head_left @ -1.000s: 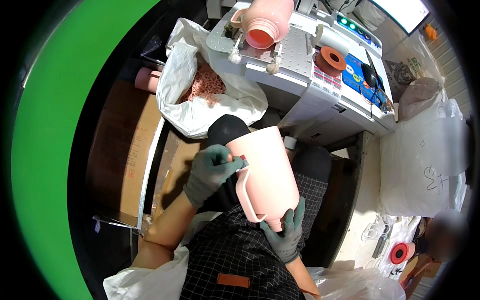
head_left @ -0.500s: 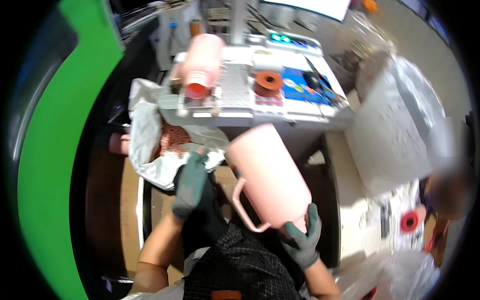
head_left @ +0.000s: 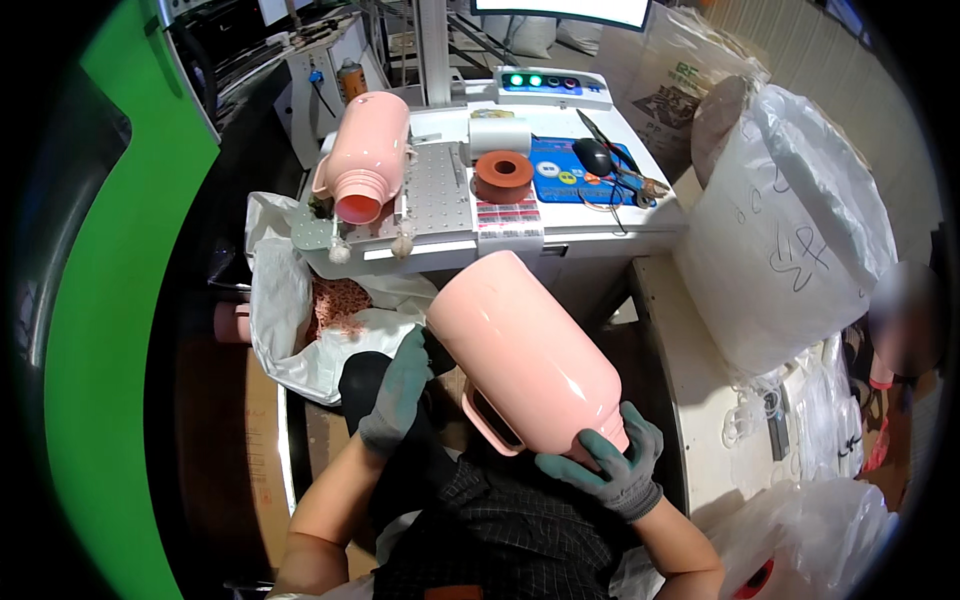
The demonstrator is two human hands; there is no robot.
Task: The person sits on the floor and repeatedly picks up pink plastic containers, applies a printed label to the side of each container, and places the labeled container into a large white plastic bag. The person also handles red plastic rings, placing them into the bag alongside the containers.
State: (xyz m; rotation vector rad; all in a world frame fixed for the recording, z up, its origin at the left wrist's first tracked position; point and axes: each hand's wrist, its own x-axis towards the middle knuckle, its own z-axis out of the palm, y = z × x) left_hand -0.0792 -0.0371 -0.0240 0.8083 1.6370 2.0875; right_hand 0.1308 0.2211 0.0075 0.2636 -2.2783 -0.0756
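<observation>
A large pink plastic jug with a side handle lies tilted across the middle, over my lap, its narrow neck toward the lower right. My right hand, in a grey-green glove, is closed round that neck. Beside the jug's wide end, at its left edge, is my left hand, gloved alike, its fingers stretched out and together. Whether its fingertips touch the jug I cannot tell. A second pink jug rests on the perforated metal plate of the white bench, its open mouth facing me.
Left of my knee, a white sack holds pink shavings. On the bench are an orange tape roll, a white roll, pliers and a black mouse. A large white bag stands at the right.
The jug in my right hand has turned slightly, its handle now lower and partly underneath. My left hand has shifted right toward the jug's wide end. The view has shifted a little.
</observation>
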